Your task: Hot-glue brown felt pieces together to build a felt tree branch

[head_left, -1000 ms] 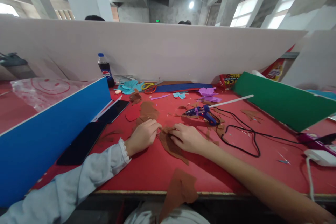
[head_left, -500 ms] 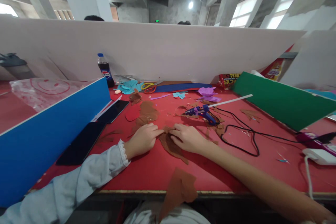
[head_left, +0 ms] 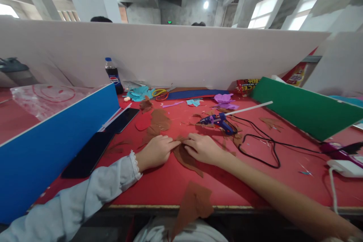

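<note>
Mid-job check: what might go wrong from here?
The glue gun lies just beyond the right grip, a small red light showing; if it's hot, its nozzle might burn a straying fingertip. Its black cord loops across the table near the right forearm, which might snag it and drag the gun. The brown piece crossing the front edge might slide down.

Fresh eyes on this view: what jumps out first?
The bright red tabletop, with the left hand and right hand on a brown piece near its middle. A blue panel stands at left, a green panel at right. Beyond the right hand lies a blue glue gun, a white stick jutting from its back.
</note>
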`<state>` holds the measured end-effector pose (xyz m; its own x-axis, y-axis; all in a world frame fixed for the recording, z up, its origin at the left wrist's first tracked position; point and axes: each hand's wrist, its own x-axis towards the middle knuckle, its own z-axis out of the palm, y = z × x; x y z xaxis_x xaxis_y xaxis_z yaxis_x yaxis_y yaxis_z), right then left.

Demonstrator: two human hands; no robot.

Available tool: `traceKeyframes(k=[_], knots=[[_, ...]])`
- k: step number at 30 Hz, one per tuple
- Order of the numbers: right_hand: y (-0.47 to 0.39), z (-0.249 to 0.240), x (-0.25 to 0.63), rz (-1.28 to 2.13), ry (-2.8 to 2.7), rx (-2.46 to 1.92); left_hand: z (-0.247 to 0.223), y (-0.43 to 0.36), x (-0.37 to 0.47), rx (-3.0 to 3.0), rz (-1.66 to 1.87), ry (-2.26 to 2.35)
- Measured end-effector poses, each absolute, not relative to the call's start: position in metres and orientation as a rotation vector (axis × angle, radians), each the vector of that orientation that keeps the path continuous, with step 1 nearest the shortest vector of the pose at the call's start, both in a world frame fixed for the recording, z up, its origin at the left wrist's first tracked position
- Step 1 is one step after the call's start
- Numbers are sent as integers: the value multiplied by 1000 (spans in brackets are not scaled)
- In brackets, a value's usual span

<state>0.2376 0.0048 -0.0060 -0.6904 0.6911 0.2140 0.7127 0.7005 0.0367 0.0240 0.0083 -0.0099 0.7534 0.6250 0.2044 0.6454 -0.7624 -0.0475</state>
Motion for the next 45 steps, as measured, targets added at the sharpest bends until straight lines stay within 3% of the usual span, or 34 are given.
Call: traceKeyframes(k=[11,18,24,32,38,45], knots=[[2,5,278,-374,-2458,-1196,-8,3,25,-2816,-255,-1020],[6,2,346,-592,-1990,-1664,-10,1,25,-2832,-229,-1102],[35,-12,367,-241,-1850,-1730,-7,-4,28,-2824,-156,-1191],[76,-8,357,528,-1973,-1616,-2,-9,33,-2793,-131,-1246],[76,-9,348,652,-1978,-1550,2,-2,30,-2685,-425,-1442],[77,-12,350,729,-1920,-1518,-3,10,35,-2681,-367,-1472]])
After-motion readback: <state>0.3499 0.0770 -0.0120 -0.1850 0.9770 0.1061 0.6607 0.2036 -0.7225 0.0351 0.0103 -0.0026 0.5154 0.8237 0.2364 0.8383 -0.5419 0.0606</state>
